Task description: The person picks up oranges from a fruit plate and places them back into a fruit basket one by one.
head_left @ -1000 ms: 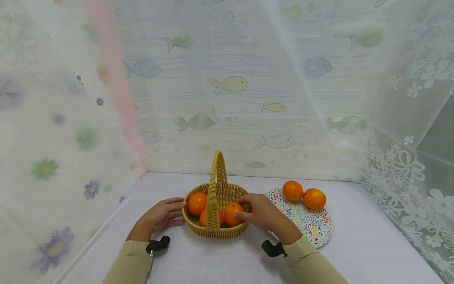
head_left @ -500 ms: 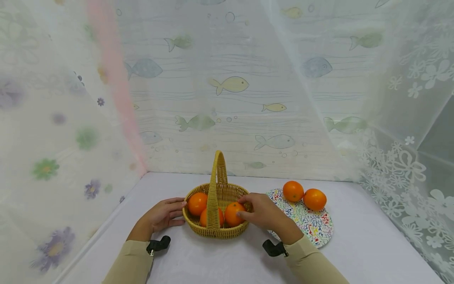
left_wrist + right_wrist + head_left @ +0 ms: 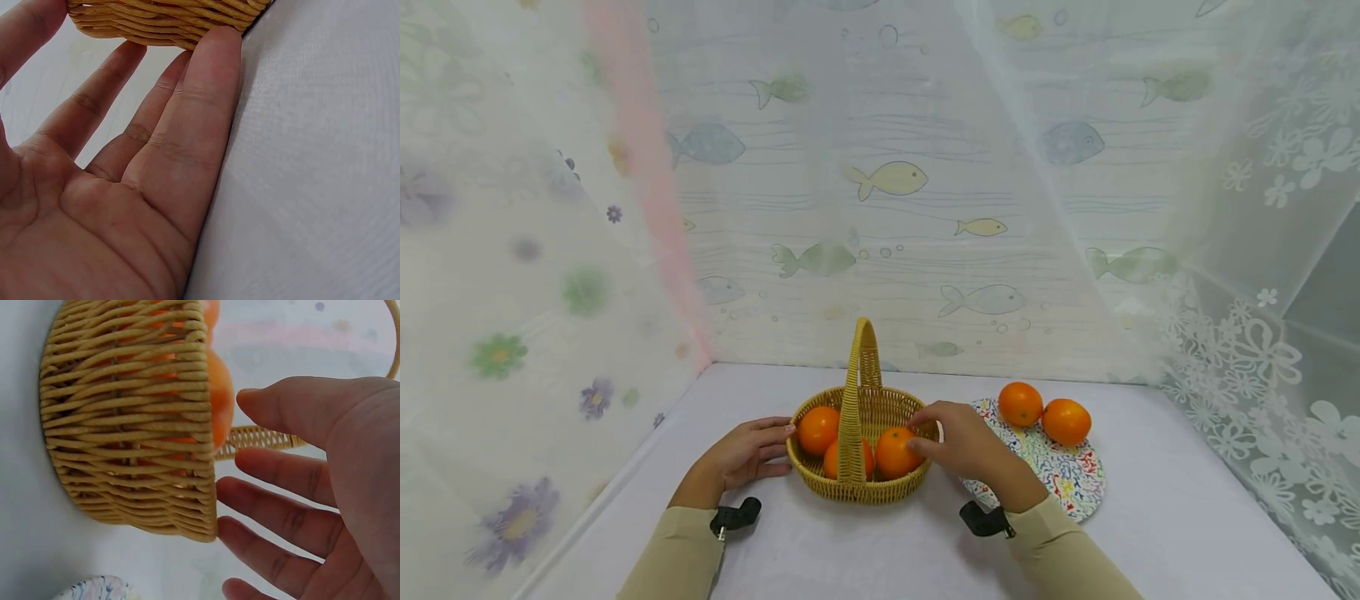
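Observation:
A woven wicker basket (image 3: pixel 868 493) with a tall arched handle stands on the white-covered table, holding three oranges. One orange (image 3: pixel 897 452) lies in its right part, and another (image 3: pixel 817 430) in its left part; the third is partly hidden by the handle. My left hand (image 3: pixel 743 457) touches the basket's left side with nearly straight fingertips, which the left wrist view shows against the weave (image 3: pixel 162 25). My right hand (image 3: pixel 964 443) hovers at the right rim, its fingers spread. In the right wrist view, a small gap separates the thumb (image 3: pixel 281 406) from the orange (image 3: pixel 220 400).
To the right lies a round plate (image 3: pixel 1052 479) with a colourful speckled pattern. Two oranges sit toward its far side, one (image 3: pixel 1020 404) left of the other (image 3: pixel 1066 422). Patterned curtains (image 3: pixel 887 250) hang behind and on both sides of the table.
My right hand has let go of the right-hand orange in the basket and drawn back slightly up and to the right. My left hand stays at the basket's side.

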A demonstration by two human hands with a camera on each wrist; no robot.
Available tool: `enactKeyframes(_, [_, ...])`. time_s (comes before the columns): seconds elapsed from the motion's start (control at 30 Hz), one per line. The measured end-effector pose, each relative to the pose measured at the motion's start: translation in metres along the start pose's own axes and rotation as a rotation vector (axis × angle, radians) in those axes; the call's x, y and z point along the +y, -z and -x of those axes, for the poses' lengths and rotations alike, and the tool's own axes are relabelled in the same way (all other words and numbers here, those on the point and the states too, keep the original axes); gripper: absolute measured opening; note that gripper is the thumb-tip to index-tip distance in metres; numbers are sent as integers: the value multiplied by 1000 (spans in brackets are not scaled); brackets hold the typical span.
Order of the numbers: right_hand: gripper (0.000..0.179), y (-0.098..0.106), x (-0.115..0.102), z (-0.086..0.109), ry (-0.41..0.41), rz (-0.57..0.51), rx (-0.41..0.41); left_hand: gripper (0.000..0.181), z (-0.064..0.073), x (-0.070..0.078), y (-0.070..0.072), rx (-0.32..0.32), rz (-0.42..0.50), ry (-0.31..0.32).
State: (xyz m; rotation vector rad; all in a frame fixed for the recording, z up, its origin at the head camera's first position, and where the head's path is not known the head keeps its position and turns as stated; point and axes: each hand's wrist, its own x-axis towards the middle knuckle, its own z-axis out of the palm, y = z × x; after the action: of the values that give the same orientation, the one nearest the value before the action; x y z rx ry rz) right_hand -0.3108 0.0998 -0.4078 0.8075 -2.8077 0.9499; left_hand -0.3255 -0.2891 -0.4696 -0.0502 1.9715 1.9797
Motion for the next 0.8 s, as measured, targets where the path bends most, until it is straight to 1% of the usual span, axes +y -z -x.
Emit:
enactKeyframes(0.27, [30,5,3,0,-17,-13,15,73,0,0,0,-3,-4,-3])
enactKeyframes(0.6, [30,11,11,-1,-46,16,65,71,0,1,-1,-5,-4,-2])
enactKeyframes(0.8, [29,16,20,-3,-67,42,97,70,2,2,0,-25,-6,-9])
